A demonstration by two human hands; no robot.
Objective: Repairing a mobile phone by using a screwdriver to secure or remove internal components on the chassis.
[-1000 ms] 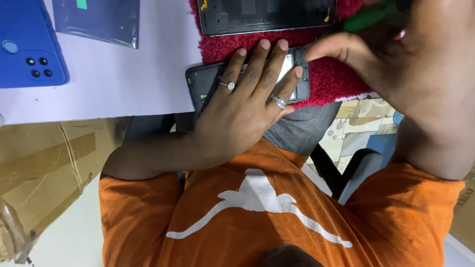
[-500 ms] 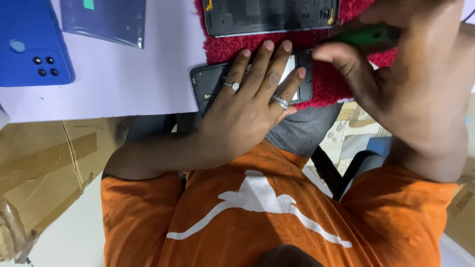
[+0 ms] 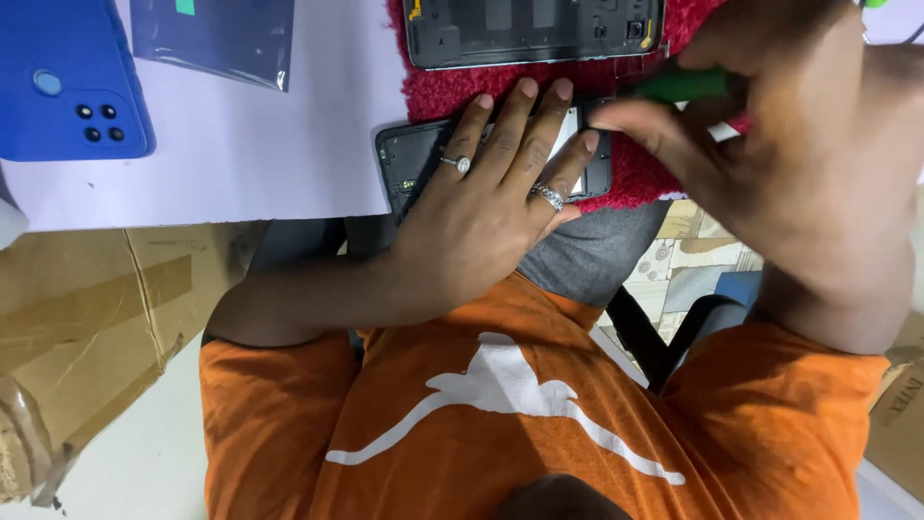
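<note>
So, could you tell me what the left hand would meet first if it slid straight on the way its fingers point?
The left hand lies flat on the opened phone. Straight ahead comes bare red mat, then probably the dark phone frame, though heights are unclear.

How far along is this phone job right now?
Done: a blue back cover lies off to the side. In hand: the left hand presses the opened phone flat on the red mat while the right hand holds a green tool at its top edge. Left: the phone is open, uncovered.
</note>
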